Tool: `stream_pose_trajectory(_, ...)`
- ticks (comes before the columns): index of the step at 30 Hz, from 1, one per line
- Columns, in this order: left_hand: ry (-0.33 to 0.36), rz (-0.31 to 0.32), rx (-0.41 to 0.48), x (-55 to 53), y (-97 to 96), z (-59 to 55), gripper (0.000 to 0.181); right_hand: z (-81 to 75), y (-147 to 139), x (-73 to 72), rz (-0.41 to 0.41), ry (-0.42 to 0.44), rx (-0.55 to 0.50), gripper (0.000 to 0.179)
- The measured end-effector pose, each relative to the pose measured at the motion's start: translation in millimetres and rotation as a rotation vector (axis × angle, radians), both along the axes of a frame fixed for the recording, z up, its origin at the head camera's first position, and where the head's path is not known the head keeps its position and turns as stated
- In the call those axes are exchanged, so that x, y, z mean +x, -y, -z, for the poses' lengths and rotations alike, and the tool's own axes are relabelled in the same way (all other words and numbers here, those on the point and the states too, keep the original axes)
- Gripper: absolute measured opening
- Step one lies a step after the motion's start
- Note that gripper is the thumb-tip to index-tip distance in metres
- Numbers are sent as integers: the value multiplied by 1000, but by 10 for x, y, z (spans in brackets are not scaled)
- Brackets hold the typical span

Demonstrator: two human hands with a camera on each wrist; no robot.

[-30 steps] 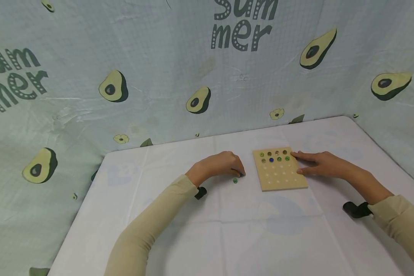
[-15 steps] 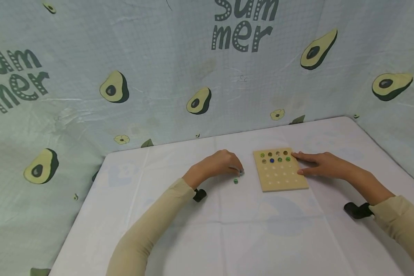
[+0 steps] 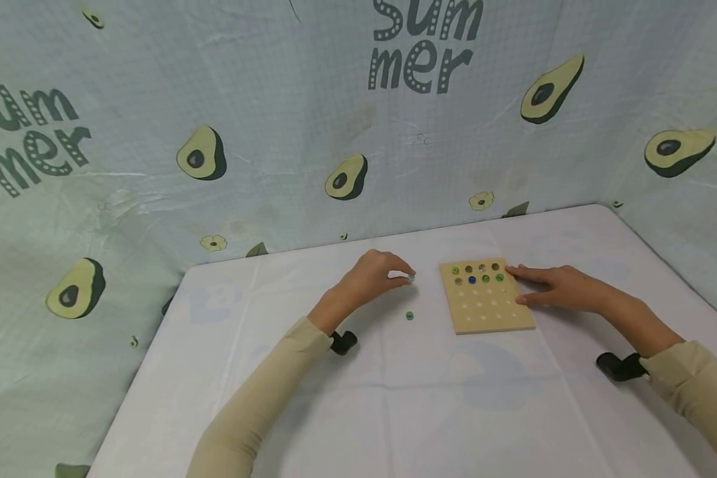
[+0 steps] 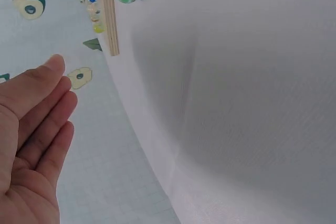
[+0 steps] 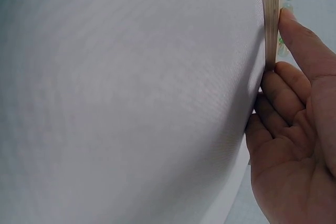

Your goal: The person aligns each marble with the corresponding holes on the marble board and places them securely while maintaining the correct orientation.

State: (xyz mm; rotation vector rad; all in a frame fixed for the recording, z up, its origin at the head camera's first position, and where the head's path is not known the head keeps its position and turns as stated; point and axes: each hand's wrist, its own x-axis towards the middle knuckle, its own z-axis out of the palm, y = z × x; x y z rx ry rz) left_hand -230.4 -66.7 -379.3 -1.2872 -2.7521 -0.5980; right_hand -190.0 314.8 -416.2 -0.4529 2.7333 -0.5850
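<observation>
Lifted over the cloth left of the board, my left hand (image 3: 375, 273) pinches a small pale glass marble (image 3: 411, 277) between thumb and fingertips. In the left wrist view, the hand's fingers hide the marble. A green marble (image 3: 409, 316) lies on the table below that hand. The square wooden board (image 3: 491, 320) has rows of round hollows; its two far rows hold several marbles, among them a blue marble (image 3: 472, 280). My right hand (image 3: 564, 289) rests at the board's right edge, fingers extended. The right wrist view has its thumb (image 5: 287, 17) on the board and the other fingers beside the edge.
A white cloth (image 3: 358, 418) covers the table under the board. Behind it hangs a pale curtain (image 3: 263, 119) printed with avocados and lettering. Black wrist cameras sit below both wrists, the left camera (image 3: 343, 342) close over the cloth.
My left hand has picked up the pale marble from the table and raised it, moving away from the green marble. The right hand stays at the board's edge.
</observation>
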Motion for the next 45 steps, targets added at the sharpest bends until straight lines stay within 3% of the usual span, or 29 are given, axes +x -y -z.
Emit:
stream_pose_trajectory(10, -20, -107, 120, 36, 4, 2, 19, -15, -11, 18, -8, 4, -21, 88)
stream_pose_trajectory(21, -38, -136, 208, 70, -24, 34, 18, -18, 0, 13, -10, -5, -25, 88)
stream_pose_trajectory(35, -27, -179, 205, 109, -97, 37, 18, -21, 9, 11, -7, 2, -23, 88)
stream_pose_trajectory(45, 41, -225, 187, 116, -218, 82, 21, -8, -5, 12, -4, 2, -17, 88)
